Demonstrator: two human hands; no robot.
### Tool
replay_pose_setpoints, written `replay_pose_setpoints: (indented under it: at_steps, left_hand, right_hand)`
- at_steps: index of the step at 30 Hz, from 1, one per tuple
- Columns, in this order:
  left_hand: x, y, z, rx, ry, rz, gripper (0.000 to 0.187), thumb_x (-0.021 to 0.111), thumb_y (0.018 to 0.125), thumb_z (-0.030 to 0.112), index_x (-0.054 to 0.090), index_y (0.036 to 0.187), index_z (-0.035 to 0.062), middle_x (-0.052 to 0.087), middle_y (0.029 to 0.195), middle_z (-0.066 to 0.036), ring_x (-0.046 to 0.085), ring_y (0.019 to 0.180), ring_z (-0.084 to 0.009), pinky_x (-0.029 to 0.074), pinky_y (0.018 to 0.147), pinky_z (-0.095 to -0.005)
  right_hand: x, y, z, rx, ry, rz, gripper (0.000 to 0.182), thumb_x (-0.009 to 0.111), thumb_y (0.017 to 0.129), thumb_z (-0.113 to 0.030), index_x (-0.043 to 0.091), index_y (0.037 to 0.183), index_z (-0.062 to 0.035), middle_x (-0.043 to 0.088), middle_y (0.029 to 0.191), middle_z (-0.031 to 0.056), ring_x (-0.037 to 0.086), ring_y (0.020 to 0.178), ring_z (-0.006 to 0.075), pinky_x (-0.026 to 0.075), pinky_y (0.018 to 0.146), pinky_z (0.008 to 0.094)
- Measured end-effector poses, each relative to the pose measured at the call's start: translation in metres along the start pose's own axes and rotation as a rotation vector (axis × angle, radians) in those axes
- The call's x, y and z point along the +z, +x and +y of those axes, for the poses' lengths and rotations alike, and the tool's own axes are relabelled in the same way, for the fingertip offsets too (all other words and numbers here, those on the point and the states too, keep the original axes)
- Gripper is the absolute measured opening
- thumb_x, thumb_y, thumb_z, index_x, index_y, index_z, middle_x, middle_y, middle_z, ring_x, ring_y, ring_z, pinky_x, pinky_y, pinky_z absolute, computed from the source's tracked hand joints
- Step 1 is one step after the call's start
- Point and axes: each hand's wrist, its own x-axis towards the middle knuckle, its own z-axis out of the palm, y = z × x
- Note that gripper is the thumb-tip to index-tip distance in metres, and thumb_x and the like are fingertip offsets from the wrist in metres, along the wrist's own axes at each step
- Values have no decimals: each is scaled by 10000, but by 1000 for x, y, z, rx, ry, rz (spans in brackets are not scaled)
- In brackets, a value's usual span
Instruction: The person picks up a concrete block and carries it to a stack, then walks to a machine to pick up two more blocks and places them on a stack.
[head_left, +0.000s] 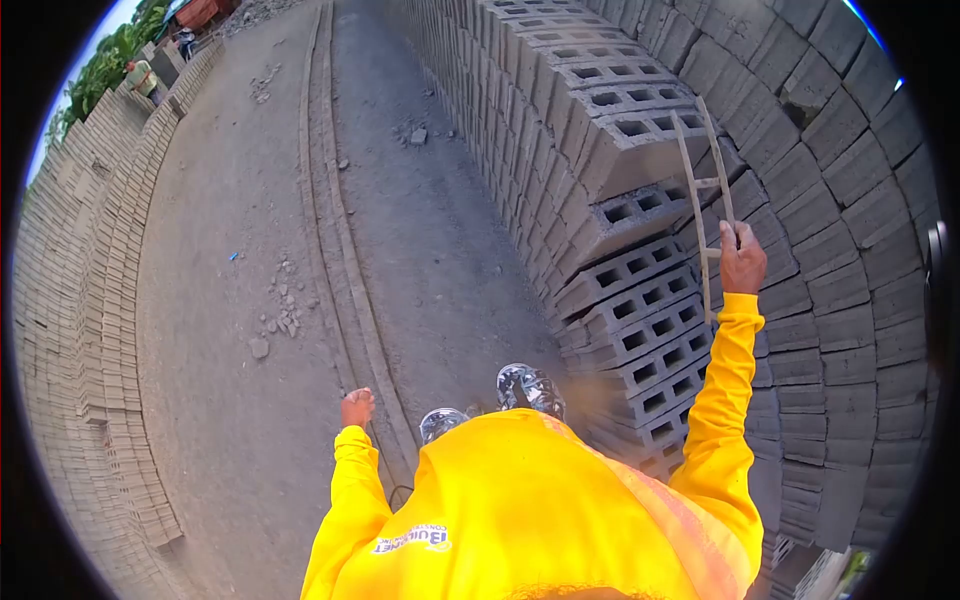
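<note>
My right hand (742, 258) is closed around one rail of a narrow ladder-like frame (708, 183), pale and wood-coloured, with two long rails and short rungs. The frame leans up against the stack of hollow concrete blocks (650, 290), and its far end reaches the top blocks. Out over the ground on the other side, my left hand (357, 407) hangs with its fingers curled in, and nothing shows in it. Both arms wear yellow sleeves.
Higher block walls (830, 250) rise close on my right. Long rows of blocks (110, 330) line the left side. Thin rails (335, 200) run along the dusty ground, with rubble (285, 315) beside them. Another person (143, 80) stands far off at upper left.
</note>
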Motion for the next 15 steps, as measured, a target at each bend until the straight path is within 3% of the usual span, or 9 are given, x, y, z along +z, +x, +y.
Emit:
replay_pose_setpoints:
  at_steps: [3,5,8,11,15]
  left_hand:
    - [-10,48,72,74,-104,10,404,560,894,356,599,1134,33,667,957,-70,631,774,-169,475,605,-299]
    - [-11,89,102,74,-106,5,401,560,895,356,603,1127,31,664,940,-66,624,763,-163,473,591,-297]
    - [-14,154,134,30,-57,17,391,557,897,352,608,1115,32,665,924,-63,623,751,-163,473,576,-302]
    - [-14,200,125,-151,-45,38,368,555,895,349,621,1085,40,665,898,-56,620,720,-167,469,558,-306]
    - [-17,222,158,-484,6,41,347,564,886,352,634,1037,49,660,858,-45,610,673,-176,462,533,-312]
  right_hand:
    - [54,123,-41,-58,-256,26,302,537,917,-334,648,1039,-81,660,1009,146,631,907,331,513,787,364]
    - [115,197,-43,-183,-375,166,321,554,909,-340,650,1075,-83,651,1064,131,628,940,310,510,818,366]
    - [173,259,-114,-112,-511,-32,335,589,890,-331,646,1097,-74,644,1070,123,627,947,286,507,840,352]
    - [263,283,-169,-360,-243,51,309,622,875,-295,649,1081,-66,650,996,118,641,861,246,518,789,335]
    - [406,252,-281,-405,372,-337,240,659,850,-212,655,1023,-46,649,937,109,635,757,224,516,683,310]
